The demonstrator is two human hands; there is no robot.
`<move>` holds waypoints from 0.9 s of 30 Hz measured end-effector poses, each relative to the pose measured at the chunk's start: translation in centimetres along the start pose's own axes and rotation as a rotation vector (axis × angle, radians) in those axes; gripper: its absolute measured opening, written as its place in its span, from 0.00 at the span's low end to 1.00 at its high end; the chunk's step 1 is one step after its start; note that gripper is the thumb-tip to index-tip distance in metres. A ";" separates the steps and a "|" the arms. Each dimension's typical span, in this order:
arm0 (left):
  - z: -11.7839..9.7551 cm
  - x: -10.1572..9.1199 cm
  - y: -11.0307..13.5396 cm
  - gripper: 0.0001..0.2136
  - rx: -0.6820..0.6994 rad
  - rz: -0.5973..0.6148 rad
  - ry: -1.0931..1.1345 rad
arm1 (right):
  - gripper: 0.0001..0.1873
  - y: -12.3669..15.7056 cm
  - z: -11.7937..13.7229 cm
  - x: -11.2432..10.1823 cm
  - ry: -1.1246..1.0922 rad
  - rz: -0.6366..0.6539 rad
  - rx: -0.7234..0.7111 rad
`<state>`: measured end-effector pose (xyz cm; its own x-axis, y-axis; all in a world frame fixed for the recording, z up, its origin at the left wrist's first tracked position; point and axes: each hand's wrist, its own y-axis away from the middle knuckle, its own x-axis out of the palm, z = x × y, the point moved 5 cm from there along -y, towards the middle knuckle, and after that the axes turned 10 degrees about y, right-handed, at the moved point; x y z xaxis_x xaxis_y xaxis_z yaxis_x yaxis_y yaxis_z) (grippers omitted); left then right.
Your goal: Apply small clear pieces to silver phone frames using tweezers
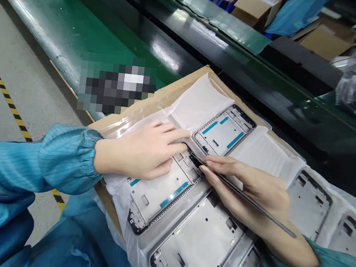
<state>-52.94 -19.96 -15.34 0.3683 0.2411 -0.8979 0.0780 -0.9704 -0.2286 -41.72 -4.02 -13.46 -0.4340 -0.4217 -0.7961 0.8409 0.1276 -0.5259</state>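
The long thin dark strip (pixel 255 206) is pinched between the thumb and fingers of the right hand (pixel 251 193), and its far end lies at the edge of a metal phone frame (pixel 161 193). The left hand (pixel 140 148) presses on this frame, fingers a little spread. Other frames (pixel 198 249) lie on a white sheet (pixel 197 103) over cardboard (pixel 169 94).
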 end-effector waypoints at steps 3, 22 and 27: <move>0.0 0.0 0.0 0.19 -0.007 0.008 0.016 | 0.06 -0.2 -0.1 0.2 -0.003 0.028 -0.029; -0.4 -0.1 -0.1 0.18 -0.024 0.055 -0.057 | 0.05 -0.6 -0.2 0.7 -0.027 -0.005 0.107; -0.4 0.0 -0.2 0.17 -0.026 0.051 -0.061 | 0.07 -0.9 0.0 0.6 -0.057 0.008 0.168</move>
<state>-52.60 -19.81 -15.11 0.3157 0.1906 -0.9295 0.0852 -0.9813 -0.1723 -42.75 -4.38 -13.42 -0.4122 -0.4725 -0.7790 0.8885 -0.0192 -0.4585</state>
